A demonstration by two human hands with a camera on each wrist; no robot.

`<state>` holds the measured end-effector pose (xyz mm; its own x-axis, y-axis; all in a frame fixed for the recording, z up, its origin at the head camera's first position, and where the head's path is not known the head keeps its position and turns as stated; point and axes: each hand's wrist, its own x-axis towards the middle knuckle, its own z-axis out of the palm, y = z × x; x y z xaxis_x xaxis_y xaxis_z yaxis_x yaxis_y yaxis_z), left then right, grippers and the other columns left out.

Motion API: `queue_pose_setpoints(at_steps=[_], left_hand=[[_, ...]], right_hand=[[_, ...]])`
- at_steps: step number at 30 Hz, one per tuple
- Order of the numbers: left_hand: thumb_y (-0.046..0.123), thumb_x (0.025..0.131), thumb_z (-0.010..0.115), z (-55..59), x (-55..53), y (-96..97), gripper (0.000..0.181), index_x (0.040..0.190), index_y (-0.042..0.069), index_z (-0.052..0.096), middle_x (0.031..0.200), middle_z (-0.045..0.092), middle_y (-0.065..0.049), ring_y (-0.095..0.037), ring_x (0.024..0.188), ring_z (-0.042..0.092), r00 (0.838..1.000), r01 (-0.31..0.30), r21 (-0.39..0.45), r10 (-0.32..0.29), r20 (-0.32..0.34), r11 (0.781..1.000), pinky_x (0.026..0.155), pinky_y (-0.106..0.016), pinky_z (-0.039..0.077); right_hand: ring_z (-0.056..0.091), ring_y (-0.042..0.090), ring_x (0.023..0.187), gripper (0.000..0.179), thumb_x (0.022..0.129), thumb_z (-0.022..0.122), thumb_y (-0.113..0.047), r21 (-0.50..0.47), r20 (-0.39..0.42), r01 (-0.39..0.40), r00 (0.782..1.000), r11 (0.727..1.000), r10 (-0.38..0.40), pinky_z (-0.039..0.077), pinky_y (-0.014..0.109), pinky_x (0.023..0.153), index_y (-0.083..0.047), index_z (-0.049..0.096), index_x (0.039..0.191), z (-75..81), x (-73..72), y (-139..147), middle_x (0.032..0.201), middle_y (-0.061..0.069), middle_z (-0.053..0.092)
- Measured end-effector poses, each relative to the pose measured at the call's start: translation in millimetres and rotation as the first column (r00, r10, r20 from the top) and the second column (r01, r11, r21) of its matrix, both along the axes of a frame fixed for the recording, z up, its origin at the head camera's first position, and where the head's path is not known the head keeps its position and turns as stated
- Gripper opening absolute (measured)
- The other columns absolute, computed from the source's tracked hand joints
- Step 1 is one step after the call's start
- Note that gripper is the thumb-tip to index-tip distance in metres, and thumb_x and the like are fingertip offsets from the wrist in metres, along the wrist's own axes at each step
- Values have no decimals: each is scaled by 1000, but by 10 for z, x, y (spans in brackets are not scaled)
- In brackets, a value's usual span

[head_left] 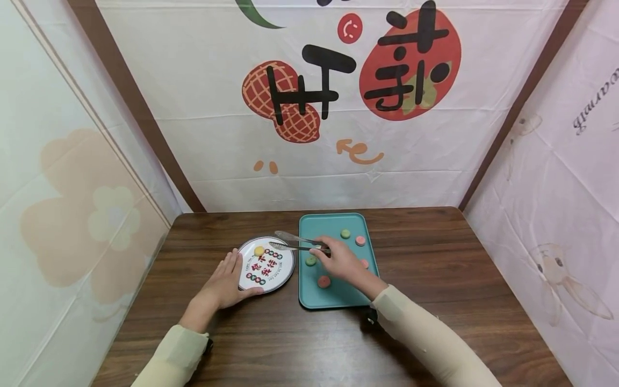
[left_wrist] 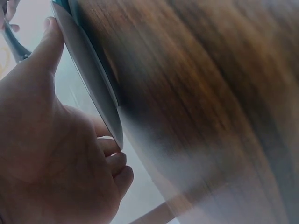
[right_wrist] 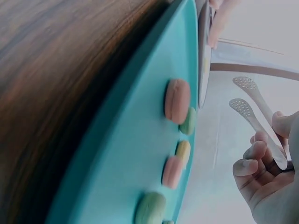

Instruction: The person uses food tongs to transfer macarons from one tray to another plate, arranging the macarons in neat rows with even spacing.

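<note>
While the tongs [head_left: 285,235] reach across from the turquoise tray [head_left: 338,295] to the round plate [head_left: 289,263], their long axis runs nearly left to right, tips pointing left above the plate and slightly toward the printed back wall [head_left: 203,134]. Their two arms stand apart. Above the tray, the right hand [head_left: 338,260] grips them near the dark rear end, thumb and curled fingers around the metal. The left hand [head_left: 224,282] is spread wide along the plate's left and near rim, thumb and fingers touching its edge. Slim and silvery, the tongs have small holes through broad, rounded ends. Near the tips, a yellow macaron [head_left: 259,251] sits on the plate; pink and green macarons [head_left: 323,281] lie scattered on the tray.
</note>
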<state>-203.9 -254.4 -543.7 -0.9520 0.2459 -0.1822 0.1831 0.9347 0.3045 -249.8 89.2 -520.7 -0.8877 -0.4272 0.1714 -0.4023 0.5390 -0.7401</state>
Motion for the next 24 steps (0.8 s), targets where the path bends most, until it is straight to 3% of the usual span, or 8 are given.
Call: queue_pose_setpoints(at_steps=[5,12,19,24], left_hand=[[80,91,64,11,16,3,133,164,-18,11,173,4,-37,-52,162,8,1000,1,7,-1,-14,1000,133,-61,12],[79,91,66,-2,28,-2,132,163,-18,12,173,5,-37,-52,162,9,1000,0,9,0,-24,1000,132,-62,13],[80,91,65,-31,17,-14,132,163,-18,13,173,6,-37,-52,162,10,999,6,4,-6,-42,1000,132,-62,14],[79,91,65,-34,8,-17,132,163,-18,13,173,6,-37,-52,162,10,999,9,5,-9,-53,1000,132,-62,14]], right_hand=[[60,13,65,44,110,65,-33,-43,-11,20,1000,999,-21,48,31,53,-4,63,143,37,49,161,89,10,72],[46,12,57,44,110,65,-36,-44,-62,54,996,998,-56,40,29,51,-5,66,142,11,77,334,74,-1,60],[52,11,64,46,109,65,-37,-37,-70,96,993,995,-98,44,30,55,-4,66,141,-15,96,507,86,6,69],[46,13,60,43,109,66,-36,-20,-89,129,987,991,-130,40,30,54,-5,68,138,-25,97,619,76,3,59]])
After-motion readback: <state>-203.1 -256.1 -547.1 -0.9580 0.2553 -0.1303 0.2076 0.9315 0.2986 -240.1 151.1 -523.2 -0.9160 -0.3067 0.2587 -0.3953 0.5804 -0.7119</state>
